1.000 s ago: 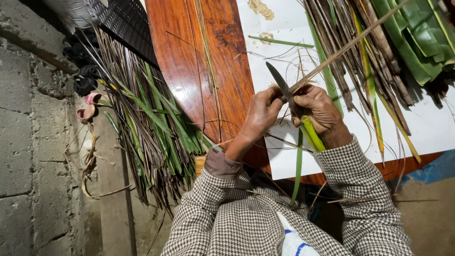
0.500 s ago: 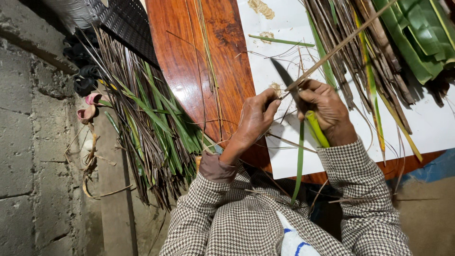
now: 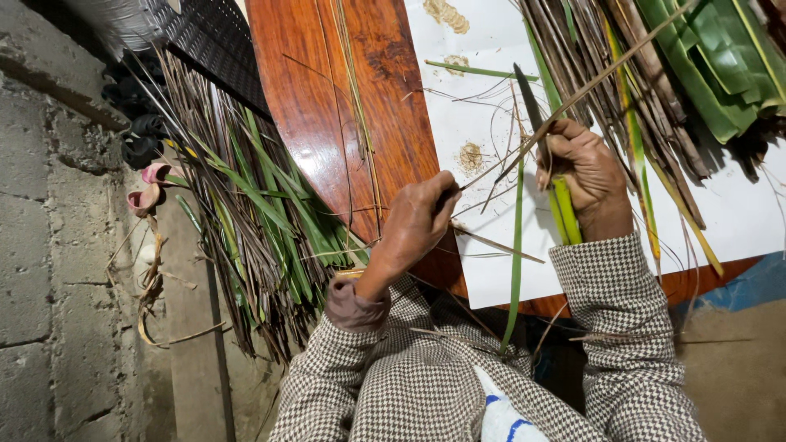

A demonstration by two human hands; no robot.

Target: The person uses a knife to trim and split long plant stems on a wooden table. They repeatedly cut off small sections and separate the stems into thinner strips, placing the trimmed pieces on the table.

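Since a second ago the two hands have drawn apart: then they met over one spot, now the left hand (image 3: 417, 225) sits nearer the body and the right hand (image 3: 585, 176) farther out along the stick. The left grip is pinched together on the near end of a thin brown leaf rib (image 3: 573, 102), which runs up and away past the right grip. The right grip is clamped on a dark knife (image 3: 528, 102), blade pointing away, and on a green leaf strip (image 3: 516, 254) that hangs down toward the lap.

Under both grips lies white paper (image 3: 458, 123) on the red wooden desk (image 3: 327, 98). The desk edge passes just below the wrists. Beyond the right grip, a heap of leaves (image 3: 704, 57) crowds the paper; bare paper lies between the grips. Left of the left grip, past the desk's curved edge, a bundle of strips (image 3: 246, 221) leans by a concrete wall (image 3: 49, 245).
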